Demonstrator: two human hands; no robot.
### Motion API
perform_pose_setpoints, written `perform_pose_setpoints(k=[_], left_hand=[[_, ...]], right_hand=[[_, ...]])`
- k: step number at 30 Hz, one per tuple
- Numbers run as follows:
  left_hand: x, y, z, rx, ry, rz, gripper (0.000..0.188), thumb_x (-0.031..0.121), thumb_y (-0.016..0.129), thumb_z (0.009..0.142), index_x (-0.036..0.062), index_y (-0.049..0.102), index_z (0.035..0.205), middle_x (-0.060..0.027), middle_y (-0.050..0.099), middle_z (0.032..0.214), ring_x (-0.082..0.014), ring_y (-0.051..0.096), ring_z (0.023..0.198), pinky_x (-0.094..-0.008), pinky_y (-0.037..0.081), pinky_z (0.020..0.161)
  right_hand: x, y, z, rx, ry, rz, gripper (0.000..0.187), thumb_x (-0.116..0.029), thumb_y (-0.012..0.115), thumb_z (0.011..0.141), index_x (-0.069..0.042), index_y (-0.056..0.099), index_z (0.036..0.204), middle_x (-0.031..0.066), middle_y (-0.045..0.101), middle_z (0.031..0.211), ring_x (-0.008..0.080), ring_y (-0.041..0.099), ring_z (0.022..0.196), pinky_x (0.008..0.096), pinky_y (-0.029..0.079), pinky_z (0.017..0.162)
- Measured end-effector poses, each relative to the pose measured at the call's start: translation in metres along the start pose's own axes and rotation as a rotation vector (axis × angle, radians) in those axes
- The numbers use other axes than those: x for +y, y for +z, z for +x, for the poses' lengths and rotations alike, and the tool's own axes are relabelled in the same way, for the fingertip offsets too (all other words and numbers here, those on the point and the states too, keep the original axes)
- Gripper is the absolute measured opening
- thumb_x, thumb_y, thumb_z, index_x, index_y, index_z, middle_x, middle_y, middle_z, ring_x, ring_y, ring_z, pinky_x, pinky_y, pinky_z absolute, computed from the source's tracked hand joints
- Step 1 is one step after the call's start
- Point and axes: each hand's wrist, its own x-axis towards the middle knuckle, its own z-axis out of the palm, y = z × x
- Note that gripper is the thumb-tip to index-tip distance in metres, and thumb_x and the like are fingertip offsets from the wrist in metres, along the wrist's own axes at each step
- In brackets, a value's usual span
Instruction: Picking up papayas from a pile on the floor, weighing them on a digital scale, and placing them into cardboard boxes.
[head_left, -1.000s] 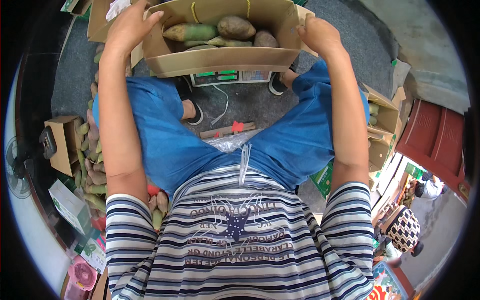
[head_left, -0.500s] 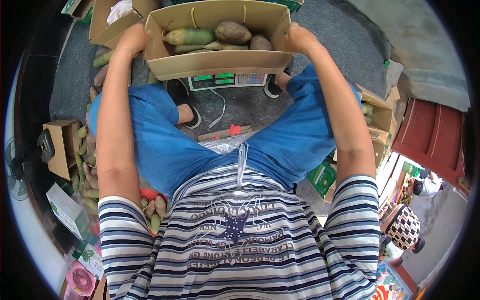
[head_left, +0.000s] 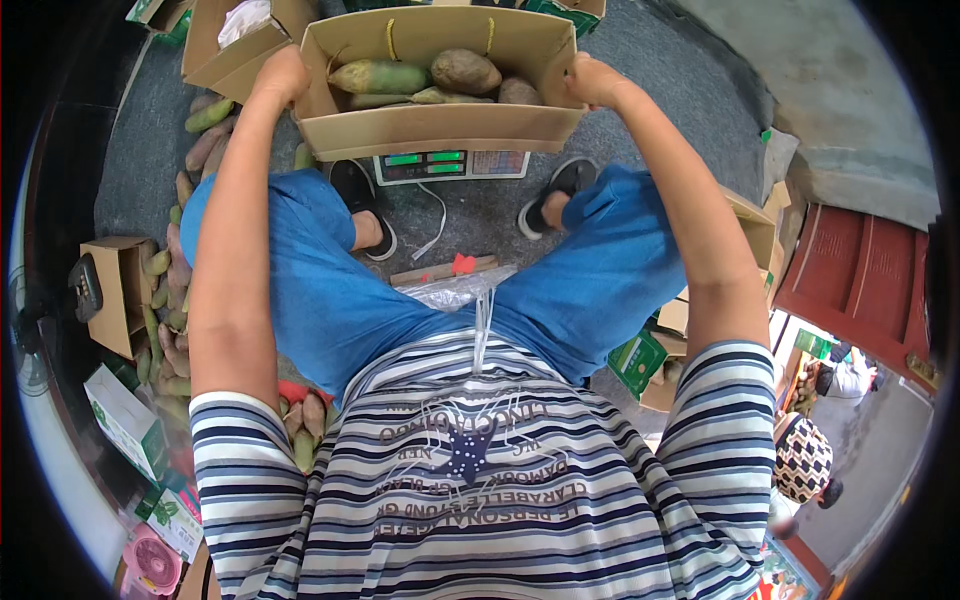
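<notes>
A brown cardboard box (head_left: 440, 130) with open flaps is in front of me, over a white scale with lit green displays (head_left: 452, 166). The box hides most of the scale, and I cannot tell whether it rests fully on it. Inside lie a long green root vegetable (head_left: 380, 77), a rounder brown one (head_left: 466, 72) and several others. Yellow cord handles (head_left: 391, 38) show on its far wall. My left hand (head_left: 283, 76) is closed on the box's left end, and my right hand (head_left: 592, 80) grips its right end.
Many long root vegetables (head_left: 210, 116) lie in a heap on the floor at left. Another open carton (head_left: 228, 60) stands against the box's far left. More cartons (head_left: 118, 295) are at left and right. A pink fan (head_left: 153, 560) sits at lower left; a person in a patterned hat (head_left: 803, 458) is at right.
Both hands keep hold of the box, which has barely moved. My right foot has shifted and shows more fully beside the scale. My right arm and leg have moved slightly.
</notes>
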Motion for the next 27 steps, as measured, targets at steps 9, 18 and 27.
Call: perform_pose_setpoints(k=[9, 18, 27], left_hand=[[-0.038, 0.002, 0.029, -0.195, -0.098, -0.222, 0.032, 0.024, 0.059, 0.082, 0.0051, 0.054, 0.107, -0.011, 0.063, 0.089, -0.0235, 0.064, 0.07, -0.038, 0.053, 0.051], [-0.054, -0.001, 0.05, -0.358, -0.06, -0.184, 0.034, 0.032, 0.057, 0.082, 0.0043, 0.058, 0.102, -0.0085, 0.063, 0.081, -0.0222, 0.063, 0.065, -0.0392, 0.052, 0.05], [-0.023, -0.012, 0.046, -0.376, -0.105, -0.302, 0.031, 0.028, 0.056, 0.081, 0.004, 0.058, 0.1, -0.0083, 0.063, 0.081, -0.0203, 0.062, 0.063, -0.0341, 0.052, 0.049]], right_hand=[[-0.001, -0.007, 0.006, -0.107, -0.094, 0.117, 0.03, -0.02, 0.047, 0.086, 0.008, 0.042, 0.098, 0.0175, 0.061, 0.069, 0.0226, 0.063, 0.054, 0.0308, 0.05, 0.044], [0.019, 0.011, 0.012, 0.232, -0.083, -0.017, 0.037, -0.033, 0.051, 0.078, -0.002, 0.065, 0.091, 0.0154, 0.065, 0.095, 0.0318, 0.061, 0.094, 0.0411, 0.049, 0.077], [0.029, 0.002, 0.009, 0.164, 0.028, -0.029, 0.032, -0.026, 0.055, 0.073, -0.007, 0.067, 0.097, 0.0169, 0.064, 0.101, 0.0302, 0.061, 0.096, 0.0397, 0.049, 0.08]])
